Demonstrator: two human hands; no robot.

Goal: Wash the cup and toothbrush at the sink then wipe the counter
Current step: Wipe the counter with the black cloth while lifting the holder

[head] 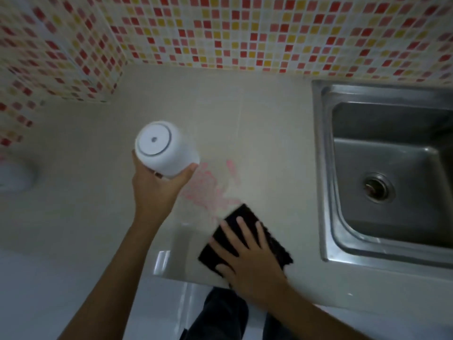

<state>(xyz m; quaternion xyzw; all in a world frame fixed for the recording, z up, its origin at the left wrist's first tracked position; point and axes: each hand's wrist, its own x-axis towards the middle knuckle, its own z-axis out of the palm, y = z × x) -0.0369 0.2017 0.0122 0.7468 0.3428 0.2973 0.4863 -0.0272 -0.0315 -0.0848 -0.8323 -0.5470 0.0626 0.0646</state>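
Observation:
My left hand holds a white cup above the beige counter, with the cup's base turned up toward me. Flat on the counter near its front edge lies a dark cloth, and my right hand presses on it with fingers spread. A pink smear marks the counter between the cup and the cloth. No toothbrush is in view.
A steel sink with a round drain is set into the counter at the right. Mosaic tile walls rise behind and at the left. A blurred pale object sits at the far left.

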